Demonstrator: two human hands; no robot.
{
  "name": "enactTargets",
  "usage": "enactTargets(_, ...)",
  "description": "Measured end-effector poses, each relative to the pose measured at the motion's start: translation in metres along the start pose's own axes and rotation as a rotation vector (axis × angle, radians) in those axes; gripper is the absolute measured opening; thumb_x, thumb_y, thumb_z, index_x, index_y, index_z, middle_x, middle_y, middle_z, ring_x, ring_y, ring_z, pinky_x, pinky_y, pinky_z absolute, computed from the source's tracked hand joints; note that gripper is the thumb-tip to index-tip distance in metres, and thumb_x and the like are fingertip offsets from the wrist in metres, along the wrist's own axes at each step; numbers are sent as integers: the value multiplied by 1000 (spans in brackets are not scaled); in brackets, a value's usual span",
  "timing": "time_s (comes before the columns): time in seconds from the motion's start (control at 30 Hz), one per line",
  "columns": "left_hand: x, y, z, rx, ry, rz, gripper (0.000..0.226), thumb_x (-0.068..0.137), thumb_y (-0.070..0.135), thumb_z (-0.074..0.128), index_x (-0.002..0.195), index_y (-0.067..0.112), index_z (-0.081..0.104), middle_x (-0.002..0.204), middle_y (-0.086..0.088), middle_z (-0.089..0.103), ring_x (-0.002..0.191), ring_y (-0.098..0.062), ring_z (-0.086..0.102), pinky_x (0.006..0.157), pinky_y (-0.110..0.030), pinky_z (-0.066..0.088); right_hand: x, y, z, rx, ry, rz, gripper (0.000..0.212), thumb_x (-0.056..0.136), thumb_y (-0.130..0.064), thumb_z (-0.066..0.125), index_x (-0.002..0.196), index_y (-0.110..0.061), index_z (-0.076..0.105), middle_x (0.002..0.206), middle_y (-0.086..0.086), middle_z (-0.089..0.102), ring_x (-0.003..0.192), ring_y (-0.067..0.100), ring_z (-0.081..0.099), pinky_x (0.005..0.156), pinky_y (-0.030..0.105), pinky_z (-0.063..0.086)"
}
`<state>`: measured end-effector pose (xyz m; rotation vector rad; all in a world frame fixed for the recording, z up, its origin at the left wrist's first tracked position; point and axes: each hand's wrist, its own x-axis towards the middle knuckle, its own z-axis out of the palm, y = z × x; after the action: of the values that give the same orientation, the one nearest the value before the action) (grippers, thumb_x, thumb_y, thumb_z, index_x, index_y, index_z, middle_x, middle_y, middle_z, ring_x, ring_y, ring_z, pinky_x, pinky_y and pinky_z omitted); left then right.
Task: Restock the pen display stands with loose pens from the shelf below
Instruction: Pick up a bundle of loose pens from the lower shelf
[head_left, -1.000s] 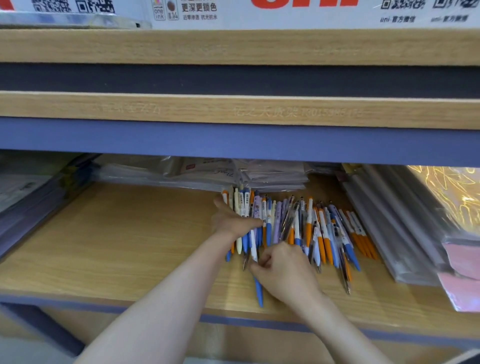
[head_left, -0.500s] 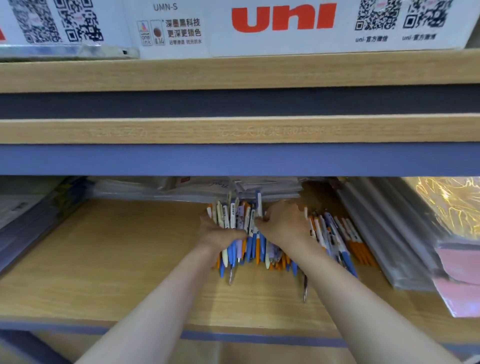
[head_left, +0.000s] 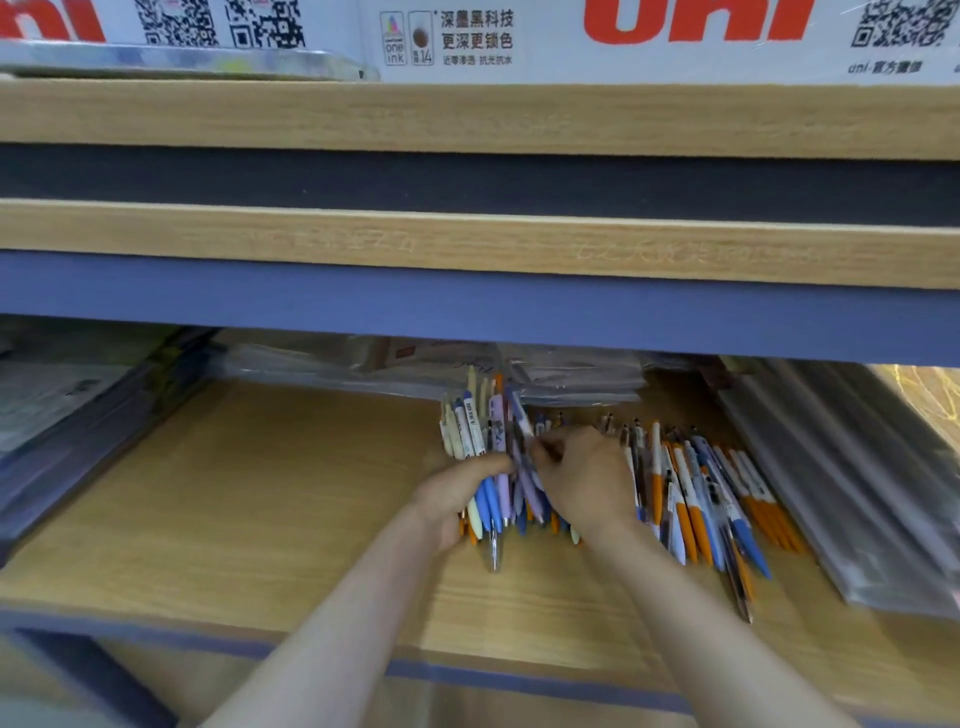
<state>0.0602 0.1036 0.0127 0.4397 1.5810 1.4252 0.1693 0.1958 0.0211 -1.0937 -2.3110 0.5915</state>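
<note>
Both arms reach under the blue-edged upper shelf (head_left: 467, 306) to the wooden lower shelf (head_left: 234, 493), where the loose pens lie.

The left hand (head_left: 457, 493) is clenched around a bundle of pens (head_left: 480, 441), gripping them about midway. Their cream, white and lilac upper ends fan out toward the far side, while the blue, orange and clear tips stick out on the near side below the palm. The bundle is tilted, its lowest tip close to the shelf surface.

The right hand (head_left: 582, 473) sits just right of the bundle, touching it. Its fingers (head_left: 545, 447) are curled and pinched onto a lilac pen (head_left: 524, 467) at the bundle's right edge.

To the right, a pile of loose pens (head_left: 701, 499) lies flat on the shelf, mostly with white barrels and orange or blue grips, their tips pointing near and to the right. Part of it is hidden under the right wrist.

Clear plastic-wrapped packets (head_left: 571, 374) sit at the far side, behind the pens. Grey plastic sleeves (head_left: 841, 467) are stacked at the right, and dark folders (head_left: 78, 431) at the left. A white uni box (head_left: 675, 47) stands on the topmost shelf.
</note>
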Motion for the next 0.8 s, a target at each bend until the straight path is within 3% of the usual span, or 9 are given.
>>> enactTargets(0.1,-3,-2,-3,-71,-49,39,27,94,5,61,71,11,74,65,-6,71,61,-18,66,69,-30,55,-2,-9,0,86,-65,-50,29,101,-33,49,95,-20,74,76,0,71,65,13,64,56,22,46)
enactTargets(0.2,-10,-1,-7,-90,-105,141,40,95,5,59,61,17,77,69,-7,72,66,-22,66,76,-35,54,-8,-17,-7,284,-111,-95,20,100,-23,53,96,-19,72,78,-11,67,67,-7,60,58,5,40)
enactTargets(0.33,-17,-2,-11,-242,16,325,26,82,-6,74,89,19,74,87,-9,77,87,-32,72,89,-50,56,-14,-27,-9,560,-145,-54,19,98,-16,56,102,-24,73,89,-18,68,76,-21,58,68,0,42)
enactTargets(0.4,-19,-2,-14,-244,41,382,36,71,1,82,98,22,73,95,-10,77,92,-34,73,90,-55,57,-16,-32,-7,602,-153,-19,22,98,-17,56,112,-24,71,101,-16,69,89,-13,61,80,6,47)
enactTargets(0.47,-17,-1,-19,-226,62,409,60,66,-1,85,119,16,63,105,-12,76,98,-33,73,91,-53,57,-17,-35,-4,616,-136,-1,23,99,-16,55,113,-26,71,108,-10,71,100,0,63,90,19,50)
enactTargets(0.57,-18,2,-27,-196,67,433,72,69,-10,84,130,13,52,112,-11,74,102,-29,72,94,-51,56,-19,-41,1,709,-142,73,25,99,-15,54,99,-35,70,105,-7,72,96,2,65,87,22,51)
enactTargets(0.7,-19,5,-39,-169,88,466,78,67,-5,88,131,19,50,114,-7,74,105,-25,72,95,-50,56,-23,-50,6,1072,-310,306,23,101,-19,51,117,-21,67,112,2,72,100,20,70,88,45,57)
enactTargets(0.8,-22,7,-47,-165,104,495,77,67,-5,87,131,19,51,114,-7,74,105,-24,72,97,-51,55,-26,-55,5,1068,-396,241,25,103,-23,46,116,-28,66,111,-2,73,99,13,71,83,38,57)
